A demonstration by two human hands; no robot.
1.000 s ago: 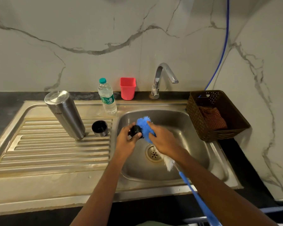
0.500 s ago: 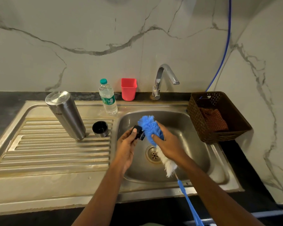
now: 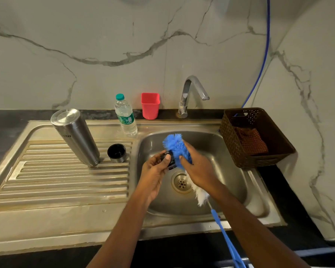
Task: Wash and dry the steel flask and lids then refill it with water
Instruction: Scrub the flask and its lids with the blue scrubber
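Note:
Over the sink basin [image 3: 226, 151] my left hand [image 3: 155, 173] holds a small black inner lid [image 3: 169, 161] between thumb and fingers. My right hand [image 3: 197, 167] grips the blue-and-white bottle brush [image 3: 175, 146] round its bristles, with the blue tuft pressed against the lid. Its blue handle [image 3: 228, 242] runs down past the sink's front edge. The steel flask [image 3: 75, 136] stands upside down on the draining board. A steel cup lid [image 3: 116, 152] with a black inside stands mouth up beside it.
A plastic water bottle [image 3: 125, 117] and a red cup [image 3: 150, 105] stand behind the sink, left of the tap [image 3: 191, 93]. A brown basket [image 3: 255, 138] with a brown cloth [image 3: 251, 141] sits right of the basin. The drain [image 3: 181, 181] lies below my hands.
My right hand has slid the brush head a little along the lid, and the handle has swung slightly. The left hand has turned the lid a bit. Flask and cup lid stayed put.

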